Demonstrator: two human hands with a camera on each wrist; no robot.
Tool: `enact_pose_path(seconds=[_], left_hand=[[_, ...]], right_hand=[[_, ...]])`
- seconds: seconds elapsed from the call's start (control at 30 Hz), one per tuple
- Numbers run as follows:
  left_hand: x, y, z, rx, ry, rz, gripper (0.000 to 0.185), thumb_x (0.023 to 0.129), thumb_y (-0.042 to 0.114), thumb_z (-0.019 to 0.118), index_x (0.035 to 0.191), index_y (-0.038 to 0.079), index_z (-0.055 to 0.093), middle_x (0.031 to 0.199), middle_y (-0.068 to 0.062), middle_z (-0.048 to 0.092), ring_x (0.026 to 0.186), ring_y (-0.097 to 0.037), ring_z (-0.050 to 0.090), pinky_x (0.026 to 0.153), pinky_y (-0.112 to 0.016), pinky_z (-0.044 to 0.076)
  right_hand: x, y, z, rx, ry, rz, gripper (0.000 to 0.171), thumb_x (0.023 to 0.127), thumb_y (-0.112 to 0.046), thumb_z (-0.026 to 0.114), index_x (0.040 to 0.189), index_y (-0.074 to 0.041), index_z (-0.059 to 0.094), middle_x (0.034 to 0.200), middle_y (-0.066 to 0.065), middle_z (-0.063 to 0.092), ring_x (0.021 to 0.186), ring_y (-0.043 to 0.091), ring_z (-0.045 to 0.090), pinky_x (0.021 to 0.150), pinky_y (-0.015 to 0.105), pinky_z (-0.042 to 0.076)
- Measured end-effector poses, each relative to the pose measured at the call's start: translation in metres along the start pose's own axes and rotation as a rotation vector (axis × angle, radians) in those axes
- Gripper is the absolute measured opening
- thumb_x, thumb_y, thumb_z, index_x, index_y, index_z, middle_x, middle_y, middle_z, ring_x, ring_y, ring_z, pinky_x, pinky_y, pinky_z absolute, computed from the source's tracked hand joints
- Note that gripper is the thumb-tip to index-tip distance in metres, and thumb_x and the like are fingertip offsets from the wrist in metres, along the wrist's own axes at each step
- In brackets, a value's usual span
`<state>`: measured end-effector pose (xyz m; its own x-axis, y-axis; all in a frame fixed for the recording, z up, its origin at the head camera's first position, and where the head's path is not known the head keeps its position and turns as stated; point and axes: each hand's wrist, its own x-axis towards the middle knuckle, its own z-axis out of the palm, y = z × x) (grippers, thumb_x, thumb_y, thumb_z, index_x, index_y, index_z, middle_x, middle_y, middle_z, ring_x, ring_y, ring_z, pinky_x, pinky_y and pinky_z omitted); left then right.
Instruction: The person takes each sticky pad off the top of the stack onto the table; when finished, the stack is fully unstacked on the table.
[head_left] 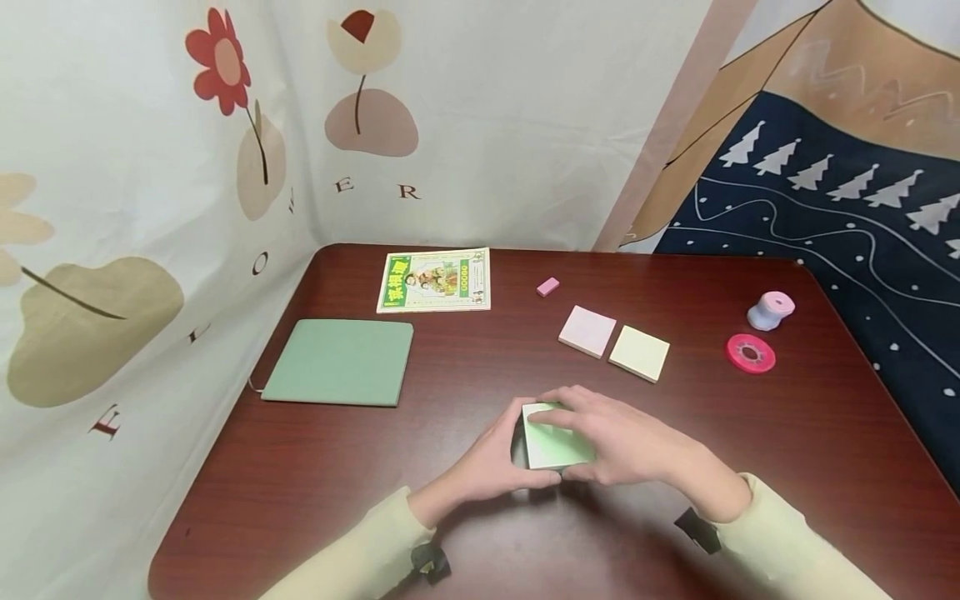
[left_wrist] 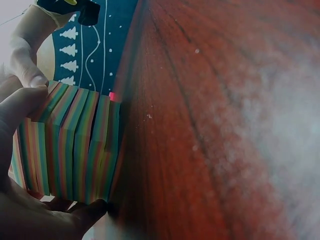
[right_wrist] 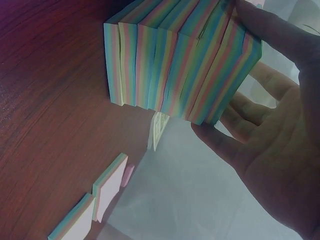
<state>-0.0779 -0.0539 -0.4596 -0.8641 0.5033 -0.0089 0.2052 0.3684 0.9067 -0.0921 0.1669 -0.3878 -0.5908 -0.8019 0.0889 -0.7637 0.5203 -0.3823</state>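
A thick block of sticky notes (head_left: 553, 447) with a pale green top sheet and rainbow-striped sides (left_wrist: 70, 145) stands on the dark red table (head_left: 465, 517) near the front middle. My left hand (head_left: 491, 457) grips its left side, with the thumb (left_wrist: 20, 107) against the top edge and fingers under the lower edge. My right hand (head_left: 617, 437) covers the block from the right. Its fingers (right_wrist: 272, 32) wrap the stack's (right_wrist: 185, 60) far edge, the palm (right_wrist: 280, 160) close behind. The striped layers are fanned slightly apart.
A pink pad (head_left: 587, 331) and a yellow pad (head_left: 639, 353) lie beyond the hands, a small pink eraser (head_left: 547, 287) behind them. Two tape rolls (head_left: 752, 353) sit at the right. A green flat case (head_left: 341, 361) and a printed booklet (head_left: 435, 281) lie at the left.
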Motion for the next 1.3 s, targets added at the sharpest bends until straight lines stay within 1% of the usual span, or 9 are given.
enact_pose_path(seconds=[0.17,0.27,0.4,0.47,0.57,0.7,0.83,1.03,1.3], left_hand=[[0.0,-0.002,0.0,0.019,0.002,-0.003,0.083,0.071,0.046,0.085,0.138,0.034,0.036,0.125,0.008,0.052,0.106,-0.014,0.053,0.09,-0.038,0.045],[0.001,-0.003,0.0,0.025,0.001,-0.001,0.085,0.071,0.047,0.085,0.139,0.032,0.036,0.13,0.008,0.051,0.113,-0.013,0.051,0.096,-0.041,0.042],[0.002,-0.002,0.0,0.032,-0.002,0.011,0.087,0.071,0.047,0.085,0.14,0.029,0.036,0.13,0.008,0.051,0.116,-0.011,0.05,0.099,-0.042,0.041],[0.003,-0.002,-0.001,0.031,-0.001,0.02,0.086,0.071,0.046,0.085,0.14,0.028,0.037,0.127,0.009,0.053,0.115,-0.011,0.05,0.098,-0.041,0.041],[0.003,-0.001,-0.001,0.032,0.004,0.024,0.083,0.07,0.043,0.086,0.137,0.027,0.039,0.124,0.009,0.054,0.113,-0.01,0.05,0.098,-0.039,0.041],[0.001,-0.001,-0.001,0.038,0.01,0.011,0.082,0.07,0.042,0.087,0.136,0.029,0.039,0.123,0.01,0.054,0.112,-0.01,0.05,0.097,-0.039,0.041],[0.001,0.0,-0.002,0.039,0.005,0.001,0.083,0.07,0.042,0.086,0.137,0.029,0.039,0.124,0.009,0.054,0.113,-0.011,0.05,0.097,-0.039,0.041],[0.002,0.0,-0.002,0.052,-0.001,-0.001,0.083,0.071,0.043,0.086,0.137,0.027,0.038,0.126,0.008,0.054,0.114,-0.011,0.05,0.098,-0.039,0.04],[0.002,-0.001,-0.001,0.061,-0.003,0.002,0.083,0.071,0.044,0.085,0.138,0.028,0.038,0.126,0.008,0.054,0.114,-0.011,0.05,0.098,-0.038,0.04]], right_hand=[[-0.002,0.001,-0.001,0.006,0.002,0.025,0.065,0.076,-0.034,0.082,0.135,-0.021,0.059,0.136,-0.001,0.05,0.122,0.014,0.047,0.093,0.035,0.047],[-0.006,0.003,-0.004,0.027,0.011,0.045,0.064,0.077,-0.034,0.082,0.135,-0.022,0.058,0.136,-0.002,0.049,0.12,0.013,0.047,0.09,0.034,0.047],[-0.017,0.01,-0.012,0.068,0.061,0.086,0.066,0.075,-0.032,0.085,0.134,-0.022,0.059,0.136,-0.003,0.049,0.119,0.013,0.048,0.09,0.035,0.048],[-0.025,0.019,-0.016,0.078,0.096,0.122,0.067,0.074,-0.03,0.086,0.134,-0.021,0.059,0.136,-0.003,0.049,0.119,0.015,0.048,0.09,0.036,0.048],[-0.042,0.037,-0.024,0.061,0.139,0.226,0.07,0.071,-0.029,0.088,0.135,-0.021,0.058,0.135,0.0,0.051,0.117,0.019,0.049,0.086,0.039,0.05],[-0.068,0.068,-0.032,0.044,0.17,0.381,0.074,0.07,-0.028,0.089,0.136,-0.018,0.057,0.132,0.009,0.051,0.109,0.025,0.05,0.077,0.042,0.05],[-0.093,0.101,-0.031,0.059,0.206,0.484,0.07,0.07,-0.024,0.089,0.132,-0.01,0.058,0.128,0.014,0.052,0.106,0.028,0.049,0.077,0.046,0.047],[-0.116,0.133,-0.024,0.047,0.238,0.538,0.065,0.069,-0.017,0.089,0.126,-0.004,0.06,0.122,0.019,0.055,0.107,0.033,0.048,0.084,0.055,0.043],[-0.12,0.15,-0.013,0.077,0.212,0.576,0.066,0.07,-0.018,0.088,0.127,-0.001,0.059,0.126,0.025,0.052,0.115,0.042,0.044,0.091,0.065,0.039]])
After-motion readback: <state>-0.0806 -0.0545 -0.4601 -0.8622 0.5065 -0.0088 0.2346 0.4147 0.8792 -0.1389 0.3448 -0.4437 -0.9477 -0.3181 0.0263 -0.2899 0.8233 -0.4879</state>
